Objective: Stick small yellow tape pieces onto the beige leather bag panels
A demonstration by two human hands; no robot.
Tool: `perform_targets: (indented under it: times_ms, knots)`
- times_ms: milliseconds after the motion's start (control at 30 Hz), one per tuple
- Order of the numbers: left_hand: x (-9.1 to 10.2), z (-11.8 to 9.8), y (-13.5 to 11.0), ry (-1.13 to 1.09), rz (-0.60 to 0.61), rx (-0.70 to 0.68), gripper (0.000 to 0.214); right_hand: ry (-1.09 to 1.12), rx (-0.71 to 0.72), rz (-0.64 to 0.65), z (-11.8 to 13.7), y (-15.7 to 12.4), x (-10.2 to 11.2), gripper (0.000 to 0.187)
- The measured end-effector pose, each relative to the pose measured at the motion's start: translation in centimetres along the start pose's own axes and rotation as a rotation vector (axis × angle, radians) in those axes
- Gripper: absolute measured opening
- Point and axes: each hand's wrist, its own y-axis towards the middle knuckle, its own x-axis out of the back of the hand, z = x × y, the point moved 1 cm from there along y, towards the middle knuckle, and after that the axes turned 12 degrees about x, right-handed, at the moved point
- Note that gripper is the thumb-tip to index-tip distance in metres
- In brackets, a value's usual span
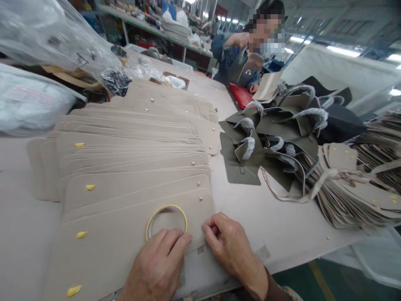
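My left hand (158, 264) is closed on a thin roll of yellow tape (149, 220), which stands on its edge over the nearest beige panel (125, 238). My right hand (230, 244) is pinched shut at the right edge of that panel; whatever lies between its fingertips is hidden. Small yellow tape pieces (82, 235) stick to the left part of several panels. Toward their right ends sit small gold-coloured studs (201, 199). The panels overlap in a long fanned row (134, 156) that runs away from me.
Dark olive bag pieces with wrapped handles (250, 146) lie to the right. Beyond them is a bundle of beige panels (351, 188) with a strap. Plastic-wrapped bags (34, 100) stand at the left. Across the table (244, 219) a person (230, 62) handles a piece beside a red item (240, 95).
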Motion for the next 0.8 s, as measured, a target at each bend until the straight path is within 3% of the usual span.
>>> perform_targets:
  times_ms: [100,167,367,467,533,700,800]
  knots:
    - [1.3,-0.1,0.0,-0.163,-0.082,-0.044,0.031,0.02,0.054,0.139,0.2,-0.7,0.8,0.012]
    - [2.0,-0.4,-0.1,-0.234,-0.069,-0.008,0.033,0.107,0.111,0.18,0.5,-1.1,1.4,0.011]
    - [3.0,-1.3,-0.6,-0.271,0.077,0.197,0.048,0.447,0.375,-0.147,2.2,-1.1,1.7,0.017]
    - [2.8,-1.5,-0.9,-0.235,0.044,0.164,0.042,0.437,0.542,-0.192,2.9,-1.2,1.1,0.028]
    - [2.6,-1.5,-1.0,-0.172,0.024,0.111,0.04,0.369,0.609,-0.202,3.2,-1.3,0.7,0.025]
    - [2.2,-1.6,-1.3,-0.029,-0.04,-0.003,0.034,0.242,0.678,-0.224,3.3,-1.6,-0.1,0.016]
    - [2.3,-1.6,-1.4,-0.035,0.004,-0.014,0.026,0.177,0.701,-0.278,3.2,-1.8,-0.5,0.016]
